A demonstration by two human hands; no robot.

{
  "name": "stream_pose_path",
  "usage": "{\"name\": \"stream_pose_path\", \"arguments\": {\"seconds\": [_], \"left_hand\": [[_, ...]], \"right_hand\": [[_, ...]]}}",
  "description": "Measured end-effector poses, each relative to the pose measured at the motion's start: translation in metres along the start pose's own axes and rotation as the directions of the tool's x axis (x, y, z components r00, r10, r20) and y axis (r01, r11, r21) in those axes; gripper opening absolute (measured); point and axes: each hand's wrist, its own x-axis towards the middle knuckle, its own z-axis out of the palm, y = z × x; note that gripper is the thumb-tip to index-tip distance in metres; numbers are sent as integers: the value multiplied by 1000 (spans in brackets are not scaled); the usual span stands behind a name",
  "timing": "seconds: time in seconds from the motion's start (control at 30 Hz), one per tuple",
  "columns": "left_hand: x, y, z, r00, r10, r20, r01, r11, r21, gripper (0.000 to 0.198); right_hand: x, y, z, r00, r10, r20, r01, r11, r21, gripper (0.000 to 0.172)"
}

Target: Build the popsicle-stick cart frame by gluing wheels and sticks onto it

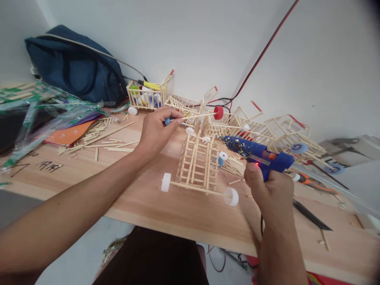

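Between its thumb and fingers my left hand point(160, 128) pinches a thin wooden stick point(197, 116), which has a red cap point(218, 113) on its far end and a blue cap point(167, 121) near my fingers. My right hand point(271, 194) is wrapped round the handle of a blue glue gun point(255, 152), whose nozzle points left, below the red cap. Under both hands lies a cart frame of wooden sticks point(197, 164), with an axle along its near edge. A white cap point(166, 182) and another white cap point(230, 196) sit on that axle's ends.
More stick carts point(267, 130) stand along the wall, one holding bottle caps point(148, 97). Loose sticks point(97, 134), orange paper point(68, 132) and plastic wrap point(29, 114) lie left, below a blue bag point(78, 65). A black blade point(311, 214) and orange-handled pliers point(316, 184) lie right.
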Motion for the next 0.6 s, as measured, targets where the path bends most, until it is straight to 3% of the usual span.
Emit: {"name": "stream_pose_path", "arguments": {"seconds": [0.6], "left_hand": [[0, 2, 0, 1000, -14, 3, 14, 1000, -4, 8]], "right_hand": [[-2, 4, 2, 1000, 11, -21, -11, 1000, -12, 59]]}}
